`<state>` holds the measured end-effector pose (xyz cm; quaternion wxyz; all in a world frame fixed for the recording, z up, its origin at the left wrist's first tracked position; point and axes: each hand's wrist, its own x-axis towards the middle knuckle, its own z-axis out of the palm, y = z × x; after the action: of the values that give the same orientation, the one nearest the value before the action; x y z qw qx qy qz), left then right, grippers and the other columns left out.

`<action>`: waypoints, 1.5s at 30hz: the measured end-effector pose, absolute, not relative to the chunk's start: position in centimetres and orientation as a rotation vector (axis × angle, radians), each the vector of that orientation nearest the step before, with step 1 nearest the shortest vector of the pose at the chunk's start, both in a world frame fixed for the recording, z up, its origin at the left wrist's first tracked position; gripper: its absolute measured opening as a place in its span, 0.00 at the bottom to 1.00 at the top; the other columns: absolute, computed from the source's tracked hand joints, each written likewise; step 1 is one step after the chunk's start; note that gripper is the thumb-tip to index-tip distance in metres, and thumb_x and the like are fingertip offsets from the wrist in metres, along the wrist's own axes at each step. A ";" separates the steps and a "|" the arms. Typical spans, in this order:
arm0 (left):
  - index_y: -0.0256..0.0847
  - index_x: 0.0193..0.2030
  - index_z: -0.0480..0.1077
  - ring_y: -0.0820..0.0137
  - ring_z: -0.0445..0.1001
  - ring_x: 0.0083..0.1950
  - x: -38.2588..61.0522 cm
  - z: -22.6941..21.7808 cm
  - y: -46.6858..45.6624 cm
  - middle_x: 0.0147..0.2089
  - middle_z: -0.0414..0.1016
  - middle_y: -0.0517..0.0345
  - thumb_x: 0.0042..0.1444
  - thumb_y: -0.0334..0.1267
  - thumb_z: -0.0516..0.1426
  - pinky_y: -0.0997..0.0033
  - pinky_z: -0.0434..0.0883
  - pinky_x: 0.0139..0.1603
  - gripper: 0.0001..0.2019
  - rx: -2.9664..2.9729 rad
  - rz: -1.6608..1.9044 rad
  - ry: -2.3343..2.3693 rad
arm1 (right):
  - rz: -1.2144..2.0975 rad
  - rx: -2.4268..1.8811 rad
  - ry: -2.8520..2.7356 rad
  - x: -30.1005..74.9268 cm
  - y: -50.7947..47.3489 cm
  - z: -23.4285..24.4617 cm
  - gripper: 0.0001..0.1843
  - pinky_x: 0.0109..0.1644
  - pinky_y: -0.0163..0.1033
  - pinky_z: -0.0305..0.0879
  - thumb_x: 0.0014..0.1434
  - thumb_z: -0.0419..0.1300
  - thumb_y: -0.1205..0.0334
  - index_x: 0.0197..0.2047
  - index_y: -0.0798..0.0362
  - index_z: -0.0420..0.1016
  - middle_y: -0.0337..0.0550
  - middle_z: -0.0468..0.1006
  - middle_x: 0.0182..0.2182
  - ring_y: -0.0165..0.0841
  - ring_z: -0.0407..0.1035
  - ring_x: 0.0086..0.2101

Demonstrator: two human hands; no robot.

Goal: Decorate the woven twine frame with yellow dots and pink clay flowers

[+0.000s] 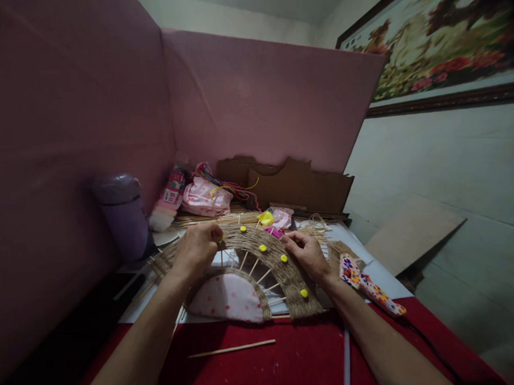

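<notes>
Head view: left hand and right hand pinch the arch, fingers together; holding it flat seems wise.

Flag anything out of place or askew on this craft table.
One wooden stick lies loose and slanted on the red cloth, apart from the stick bundle behind the jute arch. Nothing looks spilled or broken.

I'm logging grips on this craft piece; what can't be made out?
Head view, left hand: its curled fingers hide whatever it grips.
Head view, right hand: anything at its fingertips is too small and dim.
Jute arch: the stretch under the left hand is covered.
Packets at the back: print too small to read.
</notes>
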<state>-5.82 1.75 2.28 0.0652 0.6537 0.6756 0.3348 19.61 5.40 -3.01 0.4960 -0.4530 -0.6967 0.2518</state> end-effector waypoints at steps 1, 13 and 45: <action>0.44 0.29 0.74 0.69 0.71 0.33 -5.8 2.3 1.7 0.29 0.75 0.60 0.43 0.26 0.54 0.74 0.59 0.29 0.11 1.986 1.013 2.045 | 0.603 -1.101 -1.688 19.6 5.4 -3.0 0.16 0.29 0.35 0.56 0.54 0.57 0.51 0.28 0.57 0.73 0.40 0.70 0.23 0.30 0.61 0.25; 0.42 0.30 0.75 0.70 0.72 0.37 -6.2 2.0 2.3 0.39 0.73 0.58 0.49 0.30 0.54 0.73 0.64 0.36 0.08 2.120 1.108 2.015 | 0.594 -1.095 -1.684 19.6 5.4 -3.0 0.16 0.28 0.34 0.55 0.54 0.56 0.51 0.27 0.56 0.73 0.39 0.69 0.22 0.30 0.60 0.24; 0.41 0.31 0.74 0.65 0.72 0.38 -6.1 3.0 1.8 0.36 0.77 0.53 0.53 0.40 0.54 0.71 0.62 0.34 0.08 2.136 0.988 2.223 | 0.582 -1.101 -1.700 19.7 5.5 -3.2 0.16 0.28 0.34 0.56 0.53 0.57 0.51 0.25 0.55 0.73 0.38 0.69 0.21 0.30 0.61 0.24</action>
<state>-6.06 1.79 2.97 -0.0478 0.6591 0.6859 0.3048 19.70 5.49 -3.15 0.4945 -0.4542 -0.7011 0.2401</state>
